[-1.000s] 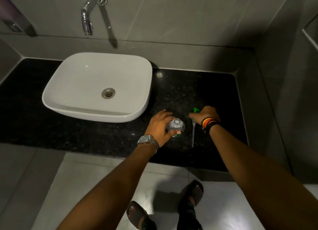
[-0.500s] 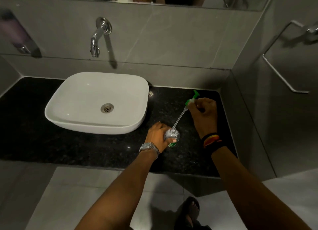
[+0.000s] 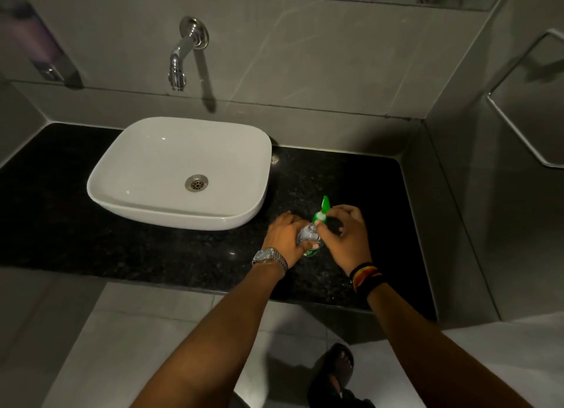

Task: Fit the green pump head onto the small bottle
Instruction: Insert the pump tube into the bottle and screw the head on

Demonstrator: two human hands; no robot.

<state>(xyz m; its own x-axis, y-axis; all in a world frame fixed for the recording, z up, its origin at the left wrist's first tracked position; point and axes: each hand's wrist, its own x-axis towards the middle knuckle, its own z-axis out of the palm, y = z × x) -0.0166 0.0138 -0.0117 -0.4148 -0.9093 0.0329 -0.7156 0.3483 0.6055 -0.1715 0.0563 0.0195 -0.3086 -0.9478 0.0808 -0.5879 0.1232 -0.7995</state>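
A small clear bottle (image 3: 309,236) with a green label stands on the black granite counter (image 3: 152,249), right of the basin. My left hand (image 3: 285,236), watch on the wrist, wraps around the bottle's body. The green pump head (image 3: 322,211) sits at the bottle's mouth, nozzle pointing up and away; its tube is out of sight inside the bottle. My right hand (image 3: 345,233), with bands on the wrist, pinches the pump head's collar from the right.
A white basin (image 3: 128,175) sits on the counter to the left, below a wall tap (image 3: 183,56). Grey tiled walls close the back and right side. A towel rail (image 3: 518,130) hangs on the right wall. A wall dispenser (image 3: 36,47) is at the far left.
My right hand lifted the pump head from the counter, fed its tube into the bottle and lowered it to the bottle's mouth. My left hand kept holding the bottle.
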